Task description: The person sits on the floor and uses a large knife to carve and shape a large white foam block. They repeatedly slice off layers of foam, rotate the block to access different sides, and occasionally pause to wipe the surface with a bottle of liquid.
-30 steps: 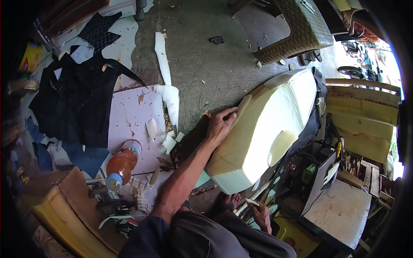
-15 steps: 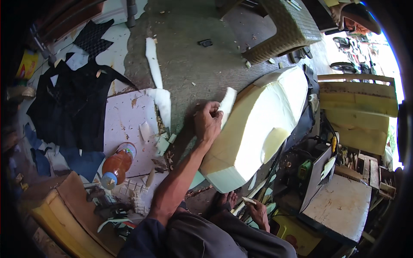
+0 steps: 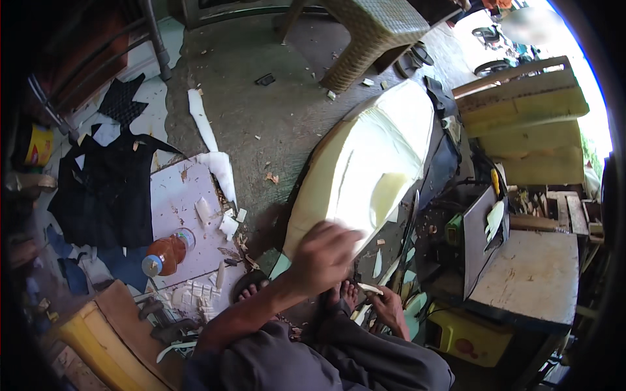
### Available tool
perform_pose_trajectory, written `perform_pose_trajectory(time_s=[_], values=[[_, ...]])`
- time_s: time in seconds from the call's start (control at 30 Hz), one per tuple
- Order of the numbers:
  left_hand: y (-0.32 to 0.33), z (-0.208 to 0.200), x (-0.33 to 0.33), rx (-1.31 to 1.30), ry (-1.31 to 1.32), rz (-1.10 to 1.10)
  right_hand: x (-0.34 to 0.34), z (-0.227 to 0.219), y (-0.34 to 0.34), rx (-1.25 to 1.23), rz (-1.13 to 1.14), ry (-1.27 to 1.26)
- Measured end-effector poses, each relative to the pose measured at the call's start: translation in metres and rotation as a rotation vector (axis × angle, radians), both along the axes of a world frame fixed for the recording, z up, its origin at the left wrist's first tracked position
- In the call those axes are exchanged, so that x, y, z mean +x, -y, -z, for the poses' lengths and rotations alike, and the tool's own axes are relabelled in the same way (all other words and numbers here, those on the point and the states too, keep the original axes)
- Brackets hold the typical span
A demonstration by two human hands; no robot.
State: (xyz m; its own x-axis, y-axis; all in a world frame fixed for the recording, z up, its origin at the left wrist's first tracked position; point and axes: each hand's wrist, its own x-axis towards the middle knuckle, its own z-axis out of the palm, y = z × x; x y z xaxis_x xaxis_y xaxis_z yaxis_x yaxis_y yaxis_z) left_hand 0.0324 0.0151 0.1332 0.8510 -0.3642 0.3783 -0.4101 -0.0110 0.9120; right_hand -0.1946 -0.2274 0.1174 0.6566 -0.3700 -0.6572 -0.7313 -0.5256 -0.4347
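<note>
A large pale-yellow carved foam block [image 3: 372, 146], shaped like a long motorcycle seat, lies slantwise before me, its far end pointing up and right. A rounded bulge [image 3: 389, 190] stands on its right side. My left hand [image 3: 323, 259] is over the block's near end, its fingers smeared by motion; whether it touches the foam or holds anything is unclear. Low on the right, beside my knee, my right hand [image 3: 392, 313] is closed around a thin, pale, narrow piece [image 3: 370, 289], whose kind I cannot make out.
Foam offcuts [image 3: 203, 120] and shavings litter the floor at left, near black fabric [image 3: 101, 195] and a bottle of reddish-brown liquid [image 3: 167, 254]. A woven-pattern stool [image 3: 365, 45] stands beyond. To the right are a worn low table [image 3: 528, 277], a yellow container [image 3: 469, 335] and tall yellowish panels [image 3: 528, 140].
My left hand has come nearer and right, away from the block's left side. The white foam strip it held no longer shows in it. The view has shifted; my right hand stays low.
</note>
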Motion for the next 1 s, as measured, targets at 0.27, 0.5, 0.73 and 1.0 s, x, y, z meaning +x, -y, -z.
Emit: perform_pose_trajectory(time_s=[0.27, 0.5, 0.73, 1.0], values=[[-0.193, 0.134, -0.127, 0.345, -0.491, -0.957, 0.104, -0.086, 0.010, 0.411, -0.016, 0.407], [-0.303, 0.212, -0.005, -0.278, -0.402, -0.815, 0.200, -0.116, -0.054, 0.394, -0.419, 0.564], [-0.131, 0.032, -0.002, 0.301, -0.042, -0.588, 0.190, -0.108, -0.073, 0.275, -0.409, 0.650], [-0.083, 0.020, -0.024, 0.448, 0.144, -0.481, 0.182, -0.116, -0.088, 0.130, -0.432, 0.842]])
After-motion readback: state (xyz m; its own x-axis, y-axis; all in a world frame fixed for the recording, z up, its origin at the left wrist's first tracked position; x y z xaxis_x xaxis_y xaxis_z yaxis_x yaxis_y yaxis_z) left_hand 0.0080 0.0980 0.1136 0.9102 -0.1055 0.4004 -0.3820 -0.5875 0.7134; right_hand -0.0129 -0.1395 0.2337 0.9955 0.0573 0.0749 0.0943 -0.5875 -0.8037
